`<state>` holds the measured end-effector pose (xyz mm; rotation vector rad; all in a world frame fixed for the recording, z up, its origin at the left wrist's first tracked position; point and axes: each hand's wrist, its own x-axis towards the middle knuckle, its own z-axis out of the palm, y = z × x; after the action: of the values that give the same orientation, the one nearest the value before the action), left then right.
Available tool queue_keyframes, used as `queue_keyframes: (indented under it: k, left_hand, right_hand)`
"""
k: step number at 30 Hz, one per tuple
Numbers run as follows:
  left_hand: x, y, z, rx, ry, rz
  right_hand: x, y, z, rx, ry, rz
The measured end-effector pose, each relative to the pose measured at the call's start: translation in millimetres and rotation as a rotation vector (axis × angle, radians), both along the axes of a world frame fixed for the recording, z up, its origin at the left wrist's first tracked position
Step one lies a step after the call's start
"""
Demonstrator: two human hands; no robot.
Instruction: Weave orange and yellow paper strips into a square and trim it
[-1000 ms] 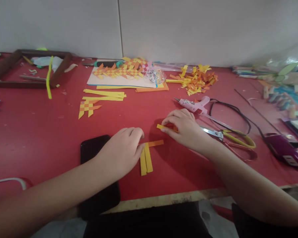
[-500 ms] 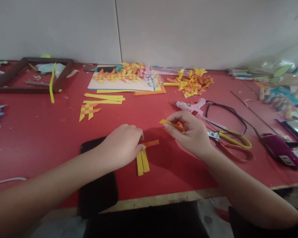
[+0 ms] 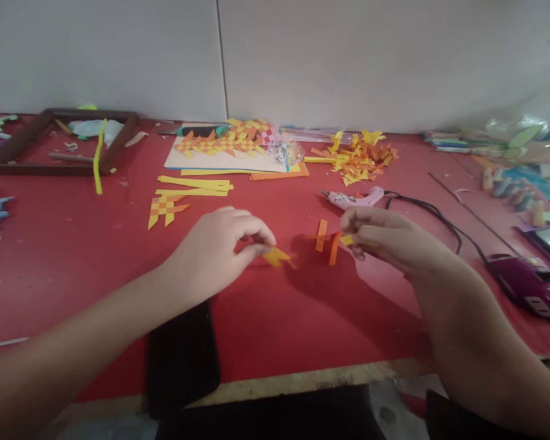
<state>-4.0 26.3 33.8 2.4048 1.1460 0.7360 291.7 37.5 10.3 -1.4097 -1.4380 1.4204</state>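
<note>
My left hand pinches a small bundle of yellow paper strips, with a blurred bit of orange at its tip. Across from it, my right hand is closed on a yellow paper strip, of which only the end shows. Beside those fingers are orange paper strips; I cannot tell how they join the yellow one. A woven orange and yellow paper fish lies left of my left hand, below some long yellow strips. Under my left forearm is a black phone.
A pink glue gun with a black cord lies behind my right hand. Paper scraps are heaped at the back, near woven paper pieces on a white sheet. A brown frame stands at left, a purple device at right.
My left hand has lifted the yellow strips off the table and turned them. My right hand has moved right with its strip, now covering the scissors; orange strips show beside it.
</note>
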Motion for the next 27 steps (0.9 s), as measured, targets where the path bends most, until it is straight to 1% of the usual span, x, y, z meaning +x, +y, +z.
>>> queue_keyframes:
  k: [2,4,6,9,12,14,16,20,21,27]
  left_hand:
    - [-4,0,2.8,0.159,-0.03,0.006]
    - [-6,-3,-0.4,0.216,-0.052,-0.012]
    - [-7,-9,-9.7,0.228,-0.056,-0.061]
    - [-7,-18,-30.4,0.237,-0.001,-0.143]
    - [-10,-22,-48.7,0.251,0.069,-0.203]
    - [-14,-23,-54.8,0.256,0.111,-0.267]
    - [-18,-23,-55.3,0.246,0.121,-0.293]
    - [-23,-25,-49.0,0.267,0.119,-0.214]
    - [-24,-26,-47.9,0.271,0.139,-0.206]
    - [-29,-25,-49.7,0.281,0.231,-0.27]
  right_hand:
    - [3,1,-2.2,-0.043,-0.097,0.063]
    - [-2,2,-9.2,-0.007,-0.109,0.041]
    - [-10,4,-18.3,0.057,-0.068,0.005]
    - [-24,8,-29.2,0.204,-0.026,-0.004]
    - [-34,7,-32.3,0.382,-0.102,0.021]
    - [-39,3,-30.7,0.464,-0.194,0.037]
    - [-42,-4,-27.3,0.502,-0.281,0.081]
    - [-48,-19,-20.0,0.536,-0.396,0.245]
    - [-49,-22,-18.7,0.55,-0.409,0.281]
    - [-61,-33,-17.0,0.65,-0.411,0.51]
